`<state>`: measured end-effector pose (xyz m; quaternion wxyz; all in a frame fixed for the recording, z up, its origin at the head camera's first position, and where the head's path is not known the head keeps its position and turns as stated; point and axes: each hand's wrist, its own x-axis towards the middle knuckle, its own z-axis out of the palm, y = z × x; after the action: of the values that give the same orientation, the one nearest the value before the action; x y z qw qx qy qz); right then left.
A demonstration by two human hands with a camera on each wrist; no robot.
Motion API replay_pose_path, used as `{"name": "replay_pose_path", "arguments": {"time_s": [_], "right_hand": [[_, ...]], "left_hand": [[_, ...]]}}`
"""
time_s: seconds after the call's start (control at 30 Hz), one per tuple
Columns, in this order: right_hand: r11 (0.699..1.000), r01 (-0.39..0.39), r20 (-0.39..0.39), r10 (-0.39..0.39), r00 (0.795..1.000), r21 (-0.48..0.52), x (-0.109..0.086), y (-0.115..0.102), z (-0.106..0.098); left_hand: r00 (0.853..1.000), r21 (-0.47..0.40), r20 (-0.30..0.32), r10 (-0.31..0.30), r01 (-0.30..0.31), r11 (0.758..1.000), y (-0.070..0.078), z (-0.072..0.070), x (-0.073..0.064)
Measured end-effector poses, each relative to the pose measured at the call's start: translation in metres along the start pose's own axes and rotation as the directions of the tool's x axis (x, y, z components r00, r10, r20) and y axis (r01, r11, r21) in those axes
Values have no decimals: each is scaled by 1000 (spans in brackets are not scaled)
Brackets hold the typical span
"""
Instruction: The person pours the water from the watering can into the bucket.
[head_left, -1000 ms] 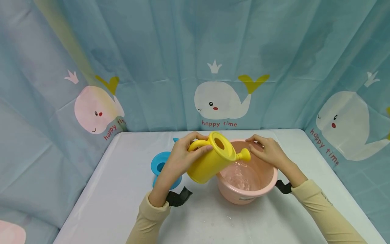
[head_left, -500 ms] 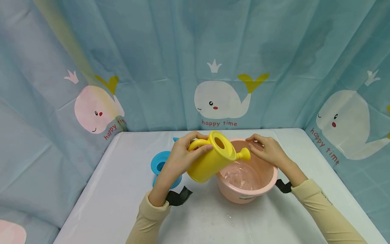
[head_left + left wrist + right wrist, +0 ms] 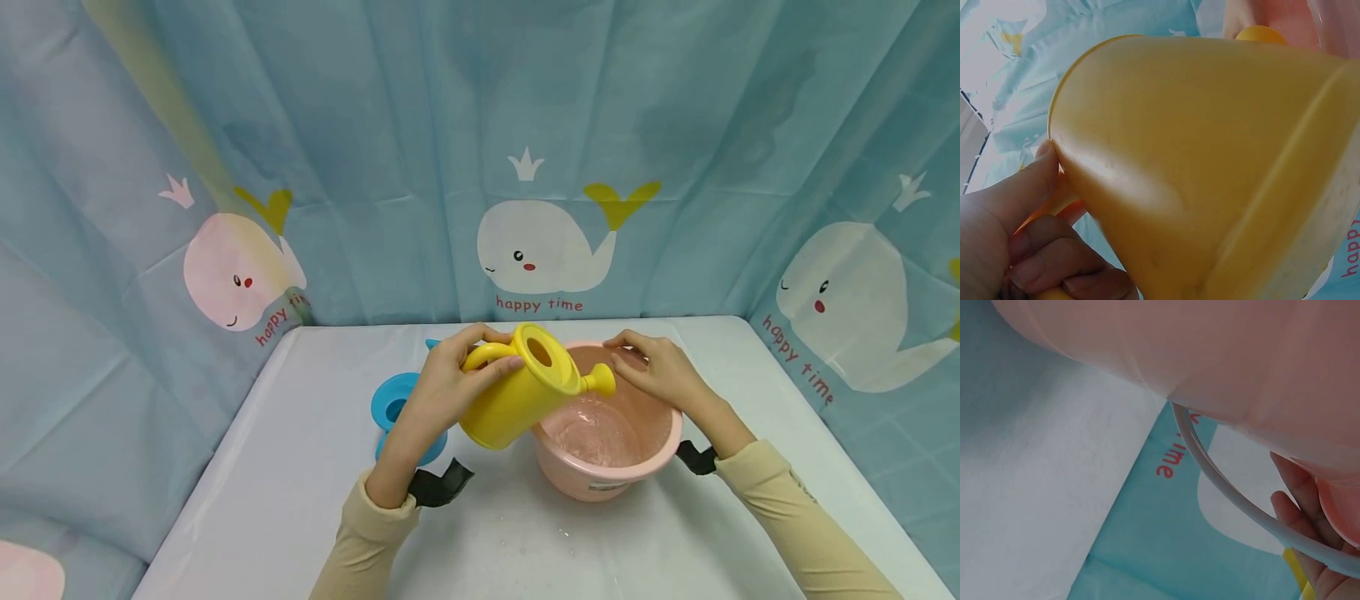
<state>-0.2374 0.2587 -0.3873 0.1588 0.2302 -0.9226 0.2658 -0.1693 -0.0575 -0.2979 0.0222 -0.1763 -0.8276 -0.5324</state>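
My left hand (image 3: 450,375) grips the handle of a yellow watering can (image 3: 498,412), thumb on the can's upper edge. The can tilts right, its round sprinkler head (image 3: 601,381) over the pink bucket (image 3: 592,485). Rippled, clear water (image 3: 588,429) lies inside the bucket. At the far right of the rim, my right hand (image 3: 663,371) holds the bucket, which leans slightly. In the left wrist view the can's body (image 3: 1191,144) fills most of the picture. Beneath the bucket's wall (image 3: 1179,350) in the right wrist view, a pale carrying handle (image 3: 1229,485) hangs past my fingers (image 3: 1297,515).
Blue plastic toys (image 3: 392,392) stand on the white table (image 3: 285,483), partly behind my left forearm. Water drops (image 3: 564,533) dot the tabletop in front of the bucket. A blue curtain (image 3: 390,250) with whale prints encloses the back and sides.
The water in the bucket looks less choppy than a second ago. Both hands, the watering can and the bucket keep almost the same place.
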Motion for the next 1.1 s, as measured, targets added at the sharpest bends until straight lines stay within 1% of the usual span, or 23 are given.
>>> {"name": "replay_pose_path", "arguments": {"time_s": [0.57,0.8,1.0,1.1], "right_hand": [[1000,-13,9,13,1000,14,-1,0,0],[1000,-7,5,7,1000,19,0,0,0],[1000,12,-10,-12,1000,17,0,-1,0],[1000,8,-9,-8,1000,18,0,-1,-1]], "left_hand": [[1000,8,-3,0,0,1000,0,0,-1],[1000,11,-4,1,-1,1000,2,-1,0],[1000,-1,3,3,-3,1000,2,0,0],[1000,-5,6,2,-2,1000,1,0,0]]}}
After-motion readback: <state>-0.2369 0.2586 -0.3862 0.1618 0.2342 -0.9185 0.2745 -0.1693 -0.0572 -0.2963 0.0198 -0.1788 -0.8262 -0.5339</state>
